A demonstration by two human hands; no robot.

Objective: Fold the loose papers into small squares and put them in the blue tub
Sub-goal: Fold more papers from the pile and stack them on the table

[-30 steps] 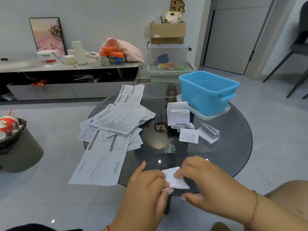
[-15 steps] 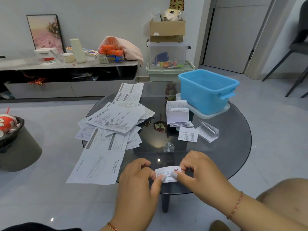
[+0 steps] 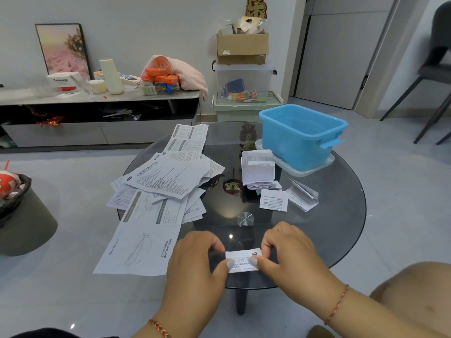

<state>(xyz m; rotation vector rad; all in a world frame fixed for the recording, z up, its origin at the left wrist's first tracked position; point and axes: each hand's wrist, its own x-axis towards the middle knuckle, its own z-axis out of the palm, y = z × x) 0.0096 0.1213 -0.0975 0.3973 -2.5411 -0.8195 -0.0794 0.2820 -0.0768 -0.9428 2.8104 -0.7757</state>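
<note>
A small folded paper (image 3: 242, 260) lies at the near edge of the round glass table (image 3: 341, 228). My left hand (image 3: 197, 264) pinches its left end and my right hand (image 3: 290, 252) pinches its right end, both thumbs pressed on top. A spread of loose printed sheets (image 3: 161, 191) covers the table's left side, one hanging over the edge. Folded papers sit mid-table: a stack (image 3: 257, 169), a flat square (image 3: 273, 200) and a half-open one (image 3: 302, 195). The blue tub (image 3: 302, 135) stands on a clear lid at the far right, its inside looking empty.
A dark stool with a basket (image 3: 17, 203) stands on the floor at left. Behind the table are a low cabinet (image 3: 97, 113) with clutter and stacked storage boxes (image 3: 244, 81). A chair (image 3: 434, 76) stands far right. My knee (image 3: 415, 289) is at lower right.
The paper went from a larger, tilted piece to a small flat rectangle held level between both thumbs. My hands shifted slightly apart on its ends.
</note>
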